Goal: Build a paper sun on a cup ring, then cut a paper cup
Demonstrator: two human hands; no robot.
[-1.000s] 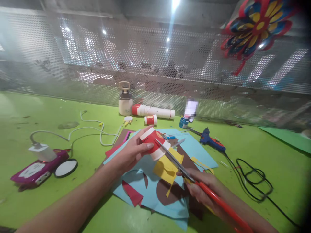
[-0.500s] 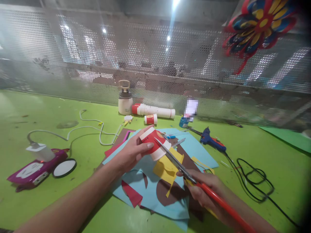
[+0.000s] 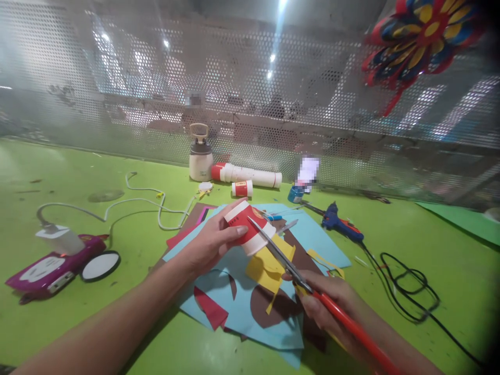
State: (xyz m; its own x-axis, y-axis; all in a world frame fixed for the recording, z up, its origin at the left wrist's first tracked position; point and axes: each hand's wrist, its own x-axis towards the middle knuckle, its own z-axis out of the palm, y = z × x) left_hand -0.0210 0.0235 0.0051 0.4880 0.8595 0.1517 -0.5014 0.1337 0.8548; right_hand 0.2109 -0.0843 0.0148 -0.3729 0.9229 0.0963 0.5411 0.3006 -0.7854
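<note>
Head view: the left hand (image 3: 211, 242) is wrapped around a red and white paper cup (image 3: 249, 228), held on its side above a heap of coloured paper sheets (image 3: 273, 317) on the green bench (image 3: 117, 323). The right hand (image 3: 328, 304) is clamped on the red-handled scissors (image 3: 297, 273); its fingers are mostly hidden behind the handles, which run out of the frame's lower edge. The blades are parted, and the tip meets the cup's rim, though whether it bites in is hard to make out. A yellow scrap (image 3: 269, 268) lies just under the blades. Behind, a blurred patch covers something near the blue glue gun (image 3: 339, 221), and the mesh wall washes out whatever is beyond. Against a second ago, cup and scissors keep the same pose; only the view has tipped slightly, so the purple toy car (image 3: 50, 268) sits nearer the left edge.
</note>
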